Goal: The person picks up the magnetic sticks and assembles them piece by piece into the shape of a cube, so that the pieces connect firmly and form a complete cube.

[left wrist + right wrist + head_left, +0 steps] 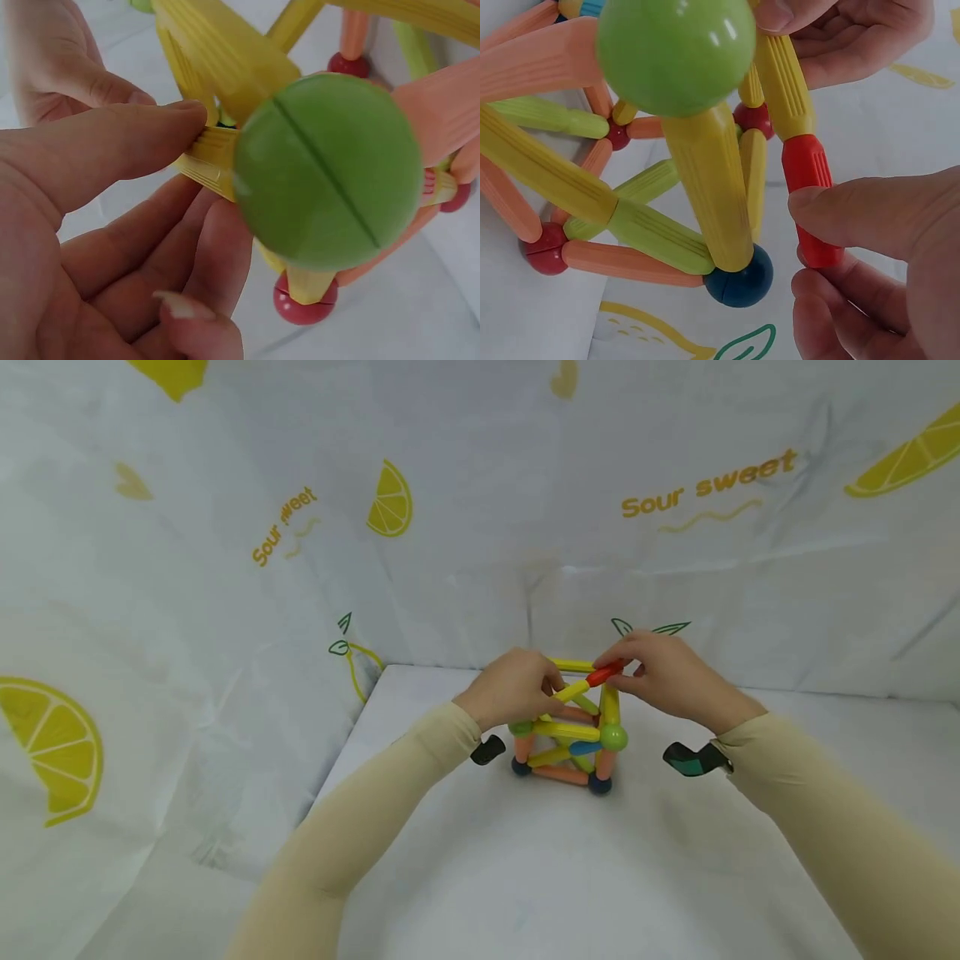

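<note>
A red plastic rod [808, 166] meets a yellow rod [786, 86] end to end, at the top of a frame of coloured building rods and balls. My right hand [667, 678] pinches the red rod between thumb and fingers. At the other end my left hand [510, 687] pinches the yellow rod beside a large green ball [330, 171]. In the head view, a second green ball [613, 737] tops the frame's near right corner, with a dark blue ball [600, 783] below. My left hand hides part of the frame's left side.
The frame stands on a white-covered table [525, 877]. Close behind rises a white sheet [480, 568] printed with lemons and lettering; it also covers the left side. A dark strap piece [693, 760] sticks out from the right wrist, another [489, 750] from the left.
</note>
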Available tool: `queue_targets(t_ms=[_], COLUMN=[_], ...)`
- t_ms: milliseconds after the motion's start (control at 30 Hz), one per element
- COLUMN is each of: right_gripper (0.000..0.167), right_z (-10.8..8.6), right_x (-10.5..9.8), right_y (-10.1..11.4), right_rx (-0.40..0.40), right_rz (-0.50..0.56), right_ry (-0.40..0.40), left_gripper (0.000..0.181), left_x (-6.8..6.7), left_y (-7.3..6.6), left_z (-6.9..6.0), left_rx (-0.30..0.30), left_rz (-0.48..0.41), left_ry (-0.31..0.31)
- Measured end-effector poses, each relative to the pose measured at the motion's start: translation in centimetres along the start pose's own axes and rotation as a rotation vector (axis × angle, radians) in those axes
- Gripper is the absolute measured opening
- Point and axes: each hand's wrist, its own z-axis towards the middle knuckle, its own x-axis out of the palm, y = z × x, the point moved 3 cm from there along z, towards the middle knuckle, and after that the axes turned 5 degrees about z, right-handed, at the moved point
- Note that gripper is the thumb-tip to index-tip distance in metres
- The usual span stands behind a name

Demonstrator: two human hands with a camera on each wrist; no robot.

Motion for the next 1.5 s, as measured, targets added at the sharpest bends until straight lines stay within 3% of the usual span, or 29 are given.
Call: queue_targets(t_ms=[167, 467, 700, 1100, 1233, 1500], right_gripper=[0.024, 0.025, 0.025, 0.027, 0.03, 0.028], right_z=[0.4, 0.9, 1.0, 1.8, 1.9, 1.2], right_x=[0.6, 1.3, 1.7, 2.1, 2.2, 1.8], right_y=[-0.1, -0.3, -0.7, 0.0, 0.0, 0.1], right_rx=[0.007, -0.004, 0.022, -0.006, -0.015, 0.026], right_rz=[-0.021, -0.013, -0.029, -0.054, -0.053, -0.028], right_ry=[0.013, 0.004, 0.001, 0.011, 0.03, 0.002], left_gripper=[0.031, 0.029, 0.042, 0.024, 0.025, 0.032], left_x=[0.4, 0.9, 1.2, 1.4, 1.4, 1.5], left_y=[0.3, 0.8, 0.6, 0.9, 0.9, 1.0], left_z=[-0.1, -0.3, -0.2, -0.6, -0.7, -0.7], left_rx=[0.004, -0.011, 0.011, -0.041, -0.069, -0.062], left_rz=[0.049, 0.05, 0.139, 0.078, 0.096, 0.117], left_ry=[-0.009, -0.031, -0.037, -0.049, -0.046, -0.05])
